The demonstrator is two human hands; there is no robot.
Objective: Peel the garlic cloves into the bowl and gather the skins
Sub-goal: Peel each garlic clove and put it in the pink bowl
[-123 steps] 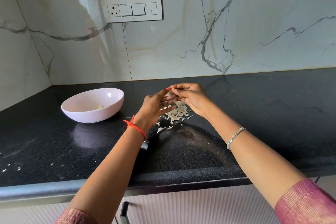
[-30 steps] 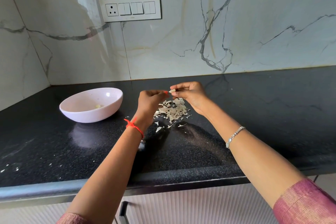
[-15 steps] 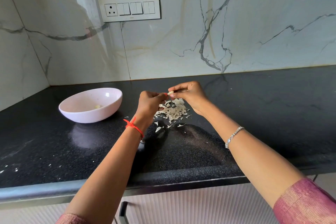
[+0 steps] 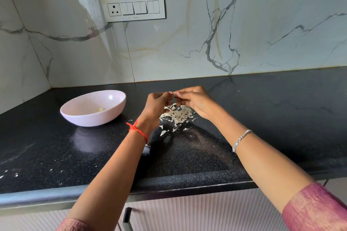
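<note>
Above the middle of the black counter my two hands meet at the fingertips. My right hand (image 4: 193, 102) pinches a small garlic clove (image 4: 176, 93), most of it hidden by fingers. My left hand (image 4: 156, 106) pinches at the same clove from the left, fingers curled. Under the hands lies a heap of pale garlic skins (image 4: 178, 116), with a few stray flakes nearer me. A pale pink bowl (image 4: 78, 116) stands to the left, with one peeled clove (image 4: 100, 109) in its bottom.
The black granite counter (image 4: 272, 118) runs along a marble wall with a switch plate (image 4: 133, 8). White specks lie on the counter at the front left (image 4: 11, 173). A dark small object (image 4: 147, 149) shows under my left wrist. Cabinet fronts sit below the counter edge.
A second ago my left hand was a little apart from the clove; it has since closed in and now pinches at it beside the right fingertips. Bowl and skin heap are unmoved.
</note>
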